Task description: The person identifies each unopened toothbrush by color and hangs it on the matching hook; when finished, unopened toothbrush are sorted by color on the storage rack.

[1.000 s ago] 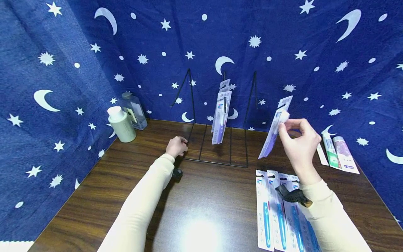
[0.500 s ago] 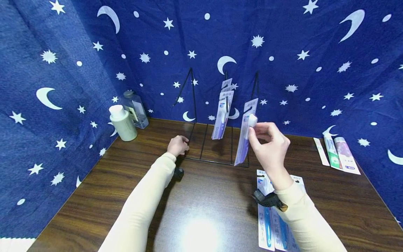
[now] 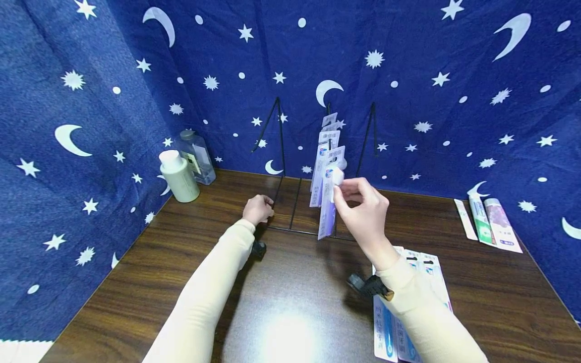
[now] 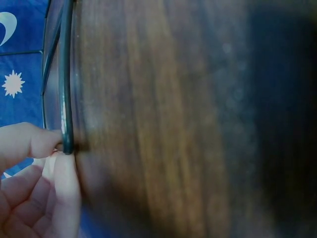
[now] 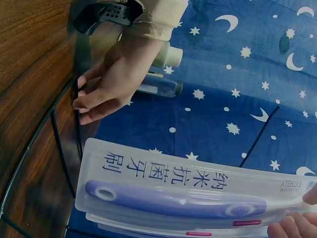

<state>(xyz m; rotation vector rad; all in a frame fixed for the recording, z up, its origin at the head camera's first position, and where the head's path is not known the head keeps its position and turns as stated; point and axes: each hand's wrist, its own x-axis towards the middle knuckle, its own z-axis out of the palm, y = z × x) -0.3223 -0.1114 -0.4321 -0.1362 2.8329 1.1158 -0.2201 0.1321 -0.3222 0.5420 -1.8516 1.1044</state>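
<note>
Right hand (image 3: 365, 209): thumb and fingertips closed in a pinch, no slack, on the right edge of a carded purple-handled toothbrush (image 3: 328, 209), upper part of the card. The pack is in the air before the wire display rack (image 3: 299, 231), held off the table.

Left hand (image 3: 257, 209): thumb and forefinger pinch the rack's wire at its front left corner; the left wrist view shows the tips meeting at the rod's end.

Key relation: the card's hang slot sits above the right fingertips, the long body below them. Long axis near upright, foot leaning slightly left in the head view. The tip of the rack's middle hook (image 3: 330, 143) shows just above the card's top edge, in front of the hung toothbrush packs (image 3: 316, 189). Slot-to-tip alignment seems what the next move depends on; depth between them cannot be told. Right hand is far nearer the hook; left is down by the base.

Blue-handled toothbrush packs (image 3: 385, 333) lie beneath the right forearm.
</note>
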